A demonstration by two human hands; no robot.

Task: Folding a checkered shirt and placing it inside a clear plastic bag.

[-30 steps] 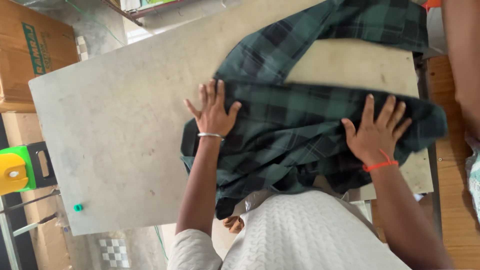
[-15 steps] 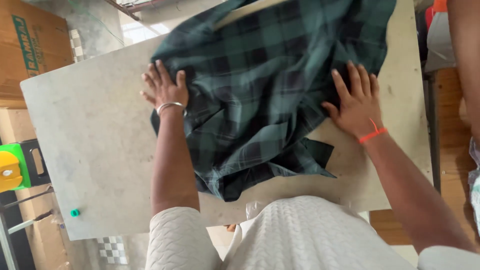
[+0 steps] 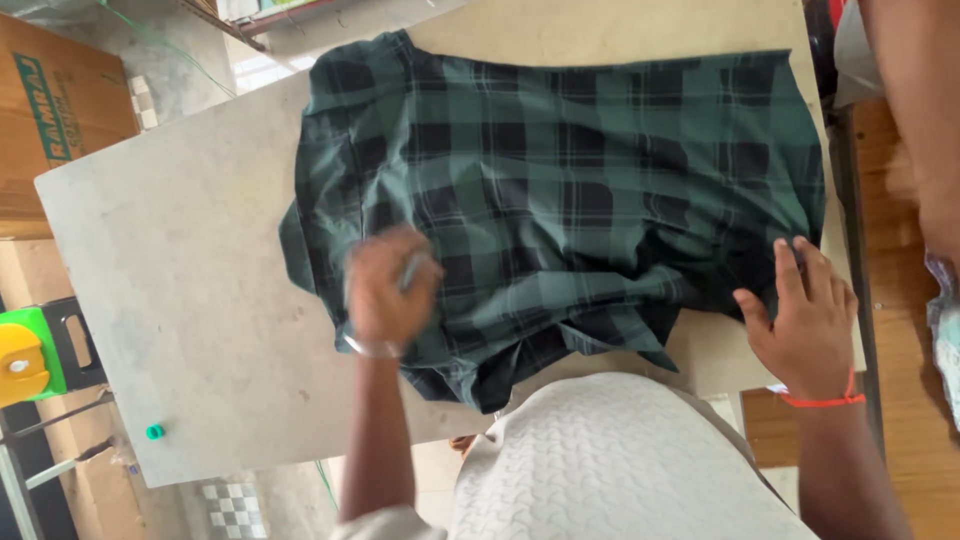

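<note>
A large pale grey table board (image 3: 180, 300) is being used as the work surface, and most of its far half is being covered by a dark green checked shirt (image 3: 580, 180). The shirt is being laid out broad and nearly flat, reaching from the board's left-middle to its right edge, while its near hem is being left bunched in folds just in front of the person's white top.

The left hand (image 3: 388, 290) is being pressed onto the near left part of the cloth. It is blurred by motion and is being seen loosely curled; whether any cloth is being pinched cannot be told. The right hand (image 3: 805, 320) is being laid with fingers spread and flat at the shirt's near right corner, fingertips resting on the cloth and nothing gripped.

Judging from this, the spreading and smoothing of the garment is being carried out, with the far part done and the near edge not yet flattened. A further move is being called for at those rumpled folds: an outward, flat-palmed stroke toward the near hem.

Another person's arm (image 3: 920, 120) is being seen at the right edge. A cardboard box (image 3: 55, 110), a green and yellow device (image 3: 25, 355) and a small green cap (image 3: 154, 432) are being left well apart on the left
</note>
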